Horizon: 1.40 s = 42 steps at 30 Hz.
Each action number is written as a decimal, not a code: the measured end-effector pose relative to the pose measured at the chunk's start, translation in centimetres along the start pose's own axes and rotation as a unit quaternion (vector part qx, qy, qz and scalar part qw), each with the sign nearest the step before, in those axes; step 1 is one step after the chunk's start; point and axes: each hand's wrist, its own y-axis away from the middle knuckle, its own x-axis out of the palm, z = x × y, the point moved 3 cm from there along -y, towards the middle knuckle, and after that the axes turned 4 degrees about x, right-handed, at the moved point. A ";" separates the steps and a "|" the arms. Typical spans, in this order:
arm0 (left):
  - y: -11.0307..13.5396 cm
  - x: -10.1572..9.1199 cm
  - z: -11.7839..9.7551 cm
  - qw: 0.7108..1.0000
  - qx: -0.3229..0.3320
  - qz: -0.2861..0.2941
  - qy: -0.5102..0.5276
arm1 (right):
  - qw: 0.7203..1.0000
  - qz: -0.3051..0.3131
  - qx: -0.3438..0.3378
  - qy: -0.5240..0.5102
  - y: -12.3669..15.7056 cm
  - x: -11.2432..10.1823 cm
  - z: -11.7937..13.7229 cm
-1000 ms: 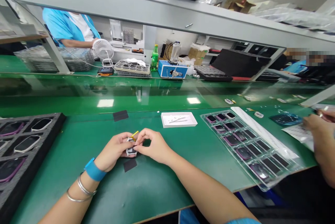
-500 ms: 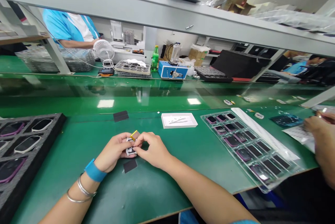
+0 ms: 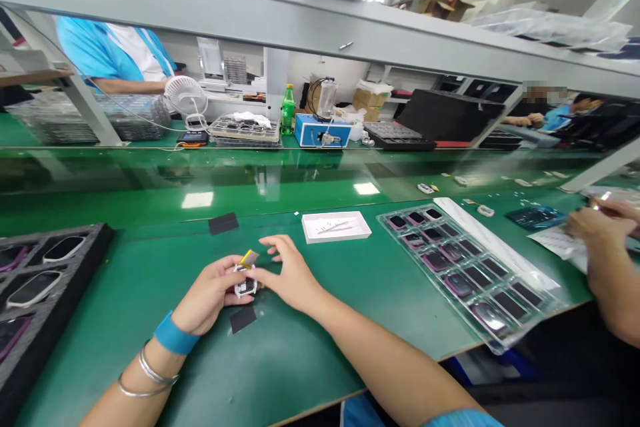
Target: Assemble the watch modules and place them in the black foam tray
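Observation:
My left hand grips a small white smartwatch case, its open inside with dark parts turned up. A grey battery with a yellow edge sticks up at the far side of the case. My right hand is beside it, fingers spread and raised, the thumb reaching to the case's right edge; whether the thumb presses on it I cannot tell. Just below the case a black rectangular sheet lies on the green table. Another black sheet lies farther back.
A shallow white box holds tweezers and tiny parts. To the right, a clear plastic tray carries several watch faces and black sheets. A dark foam tray with watches stands left. A co-worker's hands work at far right.
My right hand's fingers have opened and lifted off the case, where they were pinched before. The case stays in my left hand. The whole view has shifted slightly.

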 end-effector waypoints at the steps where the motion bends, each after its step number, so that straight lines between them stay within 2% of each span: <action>1: 0.0 0.1 0.0 1.000 -0.002 0.006 -0.006 | 0.997 0.017 0.043 -0.059 -0.3 0.1 -0.6; 4: 0.2 0.2 -0.1 1.000 -0.009 0.023 -0.009 | 0.979 0.054 0.098 -0.168 -0.9 0.6 -1.5; 8: 0.4 0.5 -0.1 0.997 -0.028 0.063 0.030 | 0.987 0.002 0.072 -0.144 -0.8 0.2 -0.8; 11: 0.4 0.7 -0.2 0.996 -0.016 0.085 0.032 | 0.995 -0.026 0.023 -0.094 -0.4 -0.3 0.1; 17: 0.2 0.5 0.1 0.999 -0.004 0.048 -0.011 | 0.992 -0.032 -0.109 0.055 0.2 -0.5 1.2; 19: 0.1 0.3 -0.1 0.999 -0.010 0.045 0.018 | 0.975 -0.031 -0.179 0.125 0.5 -0.5 1.7; 22: 0.0 0.0 -0.4 0.993 -0.024 0.040 0.105 | 0.935 -0.019 -0.268 0.230 0.9 -0.5 2.0; 25: -0.1 -0.3 -0.6 0.987 -0.024 0.028 0.159 | 0.914 -0.012 -0.296 0.278 1.1 -0.5 1.9; 27: -0.2 -0.4 -0.7 0.989 -0.006 0.027 0.144 | 0.918 -0.014 -0.289 0.272 1.0 -0.4 1.7; 30: -0.1 -0.4 -0.6 0.994 0.024 0.035 0.104 | 0.945 -0.013 -0.247 0.213 0.7 -0.3 1.5; 33: -0.2 -0.3 -0.4 0.995 0.041 0.048 0.082 | 0.985 -0.006 -0.148 0.094 0.2 -0.3 0.9; 35: -0.2 -0.2 -0.3 0.994 0.047 0.063 0.071 | 0.998 0.022 -0.059 -0.011 -0.1 -0.3 0.1; 36: -0.3 -0.1 -0.3 0.994 0.050 0.073 0.066 | 0.996 0.051 -0.016 -0.068 -0.3 -0.1 -0.3; 38: -0.4 0.1 -0.1 0.992 0.059 0.094 0.060 | 0.976 0.131 0.048 -0.167 -0.3 0.4 -0.9; 40: -0.4 0.2 0.2 0.990 0.075 0.106 0.058 | 0.956 0.185 0.072 -0.216 -0.1 1.0 -1.0; 42: -0.3 0.4 0.3 0.988 0.098 0.106 0.058 | 0.954 0.190 0.067 -0.222 0.2 1.2 -0.8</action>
